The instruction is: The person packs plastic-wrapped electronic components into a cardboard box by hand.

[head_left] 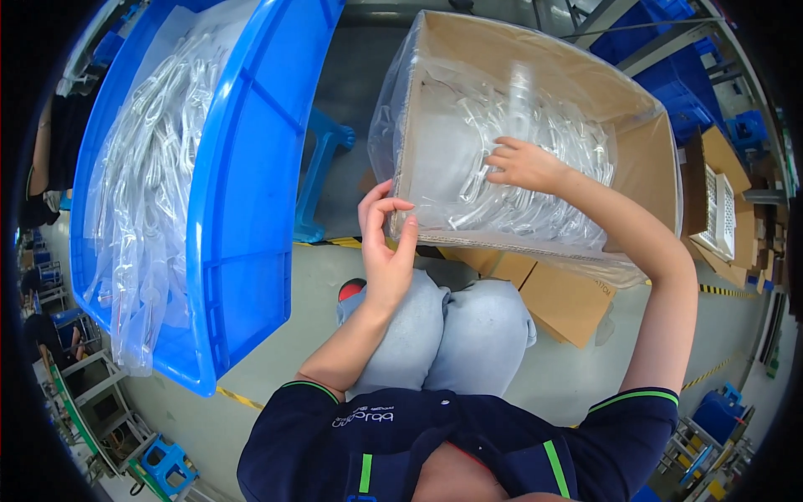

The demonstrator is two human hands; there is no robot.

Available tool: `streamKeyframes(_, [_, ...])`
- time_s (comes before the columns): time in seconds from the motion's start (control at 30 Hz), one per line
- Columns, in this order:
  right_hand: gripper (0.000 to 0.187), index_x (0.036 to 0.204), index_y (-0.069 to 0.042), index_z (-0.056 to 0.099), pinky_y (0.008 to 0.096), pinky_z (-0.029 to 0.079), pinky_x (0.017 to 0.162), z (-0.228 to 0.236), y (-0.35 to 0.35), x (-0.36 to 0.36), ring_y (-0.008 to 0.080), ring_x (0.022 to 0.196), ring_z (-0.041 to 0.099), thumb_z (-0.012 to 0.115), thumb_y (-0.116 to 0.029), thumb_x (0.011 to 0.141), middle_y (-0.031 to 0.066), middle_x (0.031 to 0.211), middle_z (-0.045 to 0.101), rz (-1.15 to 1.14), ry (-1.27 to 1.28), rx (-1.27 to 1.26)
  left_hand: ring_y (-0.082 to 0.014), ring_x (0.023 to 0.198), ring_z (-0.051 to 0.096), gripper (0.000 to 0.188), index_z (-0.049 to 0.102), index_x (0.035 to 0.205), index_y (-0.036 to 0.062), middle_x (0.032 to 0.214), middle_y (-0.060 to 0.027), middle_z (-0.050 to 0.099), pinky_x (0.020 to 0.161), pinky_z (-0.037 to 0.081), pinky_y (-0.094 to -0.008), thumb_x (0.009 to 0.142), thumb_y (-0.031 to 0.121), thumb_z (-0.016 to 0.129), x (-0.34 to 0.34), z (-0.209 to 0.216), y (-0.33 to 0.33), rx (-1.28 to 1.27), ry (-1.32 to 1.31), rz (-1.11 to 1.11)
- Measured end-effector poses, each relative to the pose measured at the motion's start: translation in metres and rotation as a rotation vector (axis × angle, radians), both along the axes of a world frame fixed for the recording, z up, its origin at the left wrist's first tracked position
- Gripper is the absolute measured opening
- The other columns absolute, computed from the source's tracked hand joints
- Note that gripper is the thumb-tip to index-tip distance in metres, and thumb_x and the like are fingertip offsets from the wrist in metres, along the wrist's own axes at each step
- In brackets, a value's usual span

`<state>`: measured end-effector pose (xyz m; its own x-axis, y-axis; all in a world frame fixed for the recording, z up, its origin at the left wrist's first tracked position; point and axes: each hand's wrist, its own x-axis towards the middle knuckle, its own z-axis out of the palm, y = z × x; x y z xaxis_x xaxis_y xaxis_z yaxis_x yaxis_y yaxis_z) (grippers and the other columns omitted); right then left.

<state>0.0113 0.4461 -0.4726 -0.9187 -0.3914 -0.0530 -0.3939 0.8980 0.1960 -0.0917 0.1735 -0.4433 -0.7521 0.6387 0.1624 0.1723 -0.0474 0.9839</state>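
A cardboard box [535, 33] lined with clear plastic stands before me. Inside it lie several white cables in clear plastic bags [577, 146], laid side by side. My right hand [525, 166] reaches in over these bags from the right, fingers stretched and apart; I see nothing held in it. At the box's near left corner is my left hand [390, 243], its fingers curved and spread apart, the fingertips at the cardboard edge and liner. To the left, a big blue plastic bin [251, 192] holds a heap of similar bagged white cables [159, 142].
Between bin and box stands a blue plastic stool [318, 167]. Flat brown cardboard [565, 301] lies beneath the box, by my knees. More cartons [719, 192] and blue bins [669, 84] are at the right. Some bags hang over the bin's near rim.
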Motion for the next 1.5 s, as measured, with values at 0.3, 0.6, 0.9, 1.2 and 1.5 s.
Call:
streamKeyframes(0.3, [0.008,0.075,-0.01,0.057,0.0342,0.032,0.1,-0.036,-0.015,-0.079,0.0222,0.1,0.049,0.054,-0.01,0.067,0.0045,0.081,0.052,0.027,0.195,-0.252,-0.0229,0.114,0.035,0.014,0.051,0.092,0.0063,0.122,-0.0118,0.036,0.096,0.026,-0.0321,0.079,0.002,0.051,-0.002,0.005,-0.001,-0.04,0.01,-0.018])
streamKeyframes(0.6, [0.02,0.085,-0.008,0.055,0.0326,0.041,0.085,-0.106,-0.003,-0.068,0.0249,0.092,0.051,0.054,-0.003,0.066,0.0058,0.076,0.055,-0.195,0.045,-0.326,-0.0195,0.117,0.035,0.016,0.05,0.095,0.0071,0.126,-0.0108,0.034,0.098,0.025,-0.0314,0.08,0.001,0.051,-0.003,0.002,-0.004,-0.055,0.006,-0.083])
streamKeyframes(0.9, [0.036,0.096,-0.008,0.054,0.0479,0.024,0.101,-0.091,-0.026,-0.067,0.023,0.104,0.044,0.062,-0.018,0.063,0.0073,0.103,0.049,-0.256,-0.152,-0.231,-0.0239,0.113,0.035,0.015,0.052,0.089,0.0064,0.12,-0.0119,0.036,0.097,0.026,-0.0336,0.076,-0.001,0.05,-0.005,0.002,0.001,-0.022,-0.05,-0.036])
streamKeyframes(1.2, [0.033,0.093,-0.011,0.058,0.0409,0.037,0.089,-0.075,-0.055,-0.065,0.0242,0.096,0.052,0.059,-0.034,0.069,0.0068,0.097,0.055,0.041,-0.286,-0.447,-0.0232,0.114,0.036,0.015,0.052,0.087,0.0065,0.12,-0.0118,0.035,0.096,0.027,-0.0329,0.075,-0.003,0.049,-0.006,0.0,0.001,-0.013,-0.054,-0.059])
streamKeyframes(1.5, [0.029,0.082,-0.007,0.059,0.0387,0.045,0.064,-0.087,-0.054,-0.061,0.0298,0.074,0.059,0.057,-0.036,0.077,0.01,0.075,0.06,-0.242,-0.524,-0.366,-0.0218,0.115,0.036,0.016,0.051,0.084,0.006,0.12,-0.0111,0.034,0.096,0.027,-0.0321,0.074,-0.006,0.048,-0.006,0.004,0.004,0.004,-0.136,-0.062])
